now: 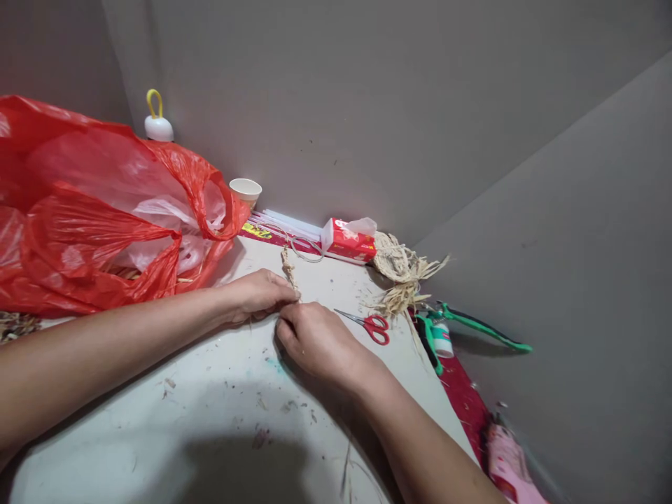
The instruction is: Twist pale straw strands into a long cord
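Observation:
A short braided straw cord (pixel 288 266) runs away from me over the pale tabletop, its near end between my two hands. My left hand (pixel 262 294) pinches that cord with thumb and fingertips. Close against it, my right hand (pixel 320 339) is closed with the fingers curled under, and what it grips is hidden behind the knuckles. To the right of my right hand lie red-handled scissors (pixel 370 324), their blades pointing left. A coil of braided straw (pixel 395 257) with loose frayed strands (pixel 402 297) sits farther back on the right.
A large red plastic bag (pixel 94 210) fills the left side. Along the wall stand a paper cup (pixel 246 190), white sticks (pixel 291 225) and a red tissue pack (pixel 351 241). Green-handled pliers (pixel 486 330) and a small white-and-green bottle (pixel 442 339) lie at the right edge.

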{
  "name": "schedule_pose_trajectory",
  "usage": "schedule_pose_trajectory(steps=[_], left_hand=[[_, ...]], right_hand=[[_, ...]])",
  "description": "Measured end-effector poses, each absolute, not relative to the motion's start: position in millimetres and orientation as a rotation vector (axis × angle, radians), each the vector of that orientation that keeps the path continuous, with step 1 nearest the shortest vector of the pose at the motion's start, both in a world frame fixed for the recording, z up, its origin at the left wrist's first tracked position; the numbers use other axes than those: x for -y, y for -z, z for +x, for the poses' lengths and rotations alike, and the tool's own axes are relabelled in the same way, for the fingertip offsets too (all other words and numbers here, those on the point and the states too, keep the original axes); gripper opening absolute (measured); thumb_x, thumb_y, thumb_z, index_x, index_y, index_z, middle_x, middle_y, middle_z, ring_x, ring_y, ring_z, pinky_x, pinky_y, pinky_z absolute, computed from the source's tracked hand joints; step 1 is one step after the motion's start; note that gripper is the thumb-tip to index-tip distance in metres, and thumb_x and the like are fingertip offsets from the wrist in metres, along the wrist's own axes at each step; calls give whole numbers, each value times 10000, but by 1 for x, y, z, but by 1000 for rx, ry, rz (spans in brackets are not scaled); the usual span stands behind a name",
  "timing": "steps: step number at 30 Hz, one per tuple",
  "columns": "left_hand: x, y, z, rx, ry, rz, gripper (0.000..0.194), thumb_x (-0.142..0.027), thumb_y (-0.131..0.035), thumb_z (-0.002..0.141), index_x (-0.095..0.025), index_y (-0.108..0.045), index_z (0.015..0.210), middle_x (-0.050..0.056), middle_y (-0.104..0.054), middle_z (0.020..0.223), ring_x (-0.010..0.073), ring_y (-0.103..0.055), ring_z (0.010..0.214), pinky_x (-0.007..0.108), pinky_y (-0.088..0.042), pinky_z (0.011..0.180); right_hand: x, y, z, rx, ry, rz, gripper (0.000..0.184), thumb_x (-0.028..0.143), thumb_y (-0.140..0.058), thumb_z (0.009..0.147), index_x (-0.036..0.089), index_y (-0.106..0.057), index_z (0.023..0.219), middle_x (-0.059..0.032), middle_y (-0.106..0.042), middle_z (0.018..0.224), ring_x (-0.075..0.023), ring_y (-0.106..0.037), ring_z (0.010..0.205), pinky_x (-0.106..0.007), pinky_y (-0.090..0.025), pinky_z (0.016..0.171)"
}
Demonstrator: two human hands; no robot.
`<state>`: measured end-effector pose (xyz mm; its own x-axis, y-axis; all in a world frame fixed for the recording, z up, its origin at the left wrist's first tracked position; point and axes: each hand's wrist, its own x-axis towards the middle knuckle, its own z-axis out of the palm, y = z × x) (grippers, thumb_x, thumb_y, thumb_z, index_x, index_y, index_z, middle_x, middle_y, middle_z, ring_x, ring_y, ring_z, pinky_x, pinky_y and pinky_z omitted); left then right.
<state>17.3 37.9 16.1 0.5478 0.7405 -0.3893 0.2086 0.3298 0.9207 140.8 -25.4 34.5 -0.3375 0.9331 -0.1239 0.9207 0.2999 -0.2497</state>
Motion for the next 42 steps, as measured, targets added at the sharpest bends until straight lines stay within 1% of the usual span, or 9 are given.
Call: schedule_pose_trajectory(steps=[3,7,9,14,17,23,32,39,42], left_hand=[[-37,-17,18,-973,-410,1148,170,-278,-593,697,-160,-533,591,-88,-343,382,36,-195,330,216,-98,361],[-38,-15,17,-934,-399,1122,136,-261,-592,676,-133,-590,630,-64,-443,427,35,-277,343,195,-153,374],[-38,-13,17,-912,-409,1143,122,-245,-590,655,-135,-581,602,-65,-435,423,41,-309,361,189,-184,390],[-37,-11,15,-879,-391,1215,87,-227,-577,613,-142,-583,594,-57,-454,452,43,-313,383,193,-167,400],[-36,-12,15,-888,-401,1238,104,-236,-565,613,-139,-604,618,-57,-451,453,47,-298,385,198,-158,405],[-31,-14,20,-910,-488,1281,137,-240,-562,620,-121,-617,579,-47,-441,448,58,-318,429,201,-198,439],[-29,-1,24,-947,-564,1377,149,-252,-545,653,-128,-613,607,-59,-411,463,65,-286,456,211,-178,470],[-29,-8,23,-899,-545,1279,165,-272,-570,649,-117,-622,629,-67,-389,425,63,-276,435,226,-155,459],[-28,-10,23,-896,-542,1258,167,-269,-577,642,-111,-630,632,-65,-398,421,61,-279,431,225,-154,459]], right_hand=[[33,-44,138,2559,-497,-1725,225,175,-439,799,152,-612,658,-99,-641,677,-152,-504,556,-279,-283,531],[38,-70,149,2521,-1529,-1240,231,267,-509,822,160,-577,629,-15,-592,580,-90,-452,474,-217,-327,468],[32,-77,162,2225,-1811,-1174,307,392,-503,842,160,-570,652,0,-580,560,-73,-445,427,-199,-342,427],[-4,-55,192,1638,-1062,-1548,336,424,-548,813,160,-547,606,8,-530,511,-60,-390,402,-188,-288,384],[-19,-31,195,1660,-1215,-1565,359,441,-566,794,136,-580,604,-11,-555,539,-56,-381,388,-198,-257,371],[-23,-11,182,1477,-1424,-1457,385,451,-642,715,154,-513,506,68,-383,354,-37,-235,308,-212,-118,336],[-29,1,165,1193,-1440,-1476,285,266,-563,673,189,-421,438,61,-387,309,-44,-250,278,-204,-124,310],[-29,-13,185,1155,-1526,-1450,320,436,-567,726,136,-583,615,56,-431,363,-48,-306,294,-184,-174,312],[-28,-14,184,1245,-1511,-1433,300,407,-656,651,141,-552,561,54,-456,382,-35,-295,299,-184,-159,319]])
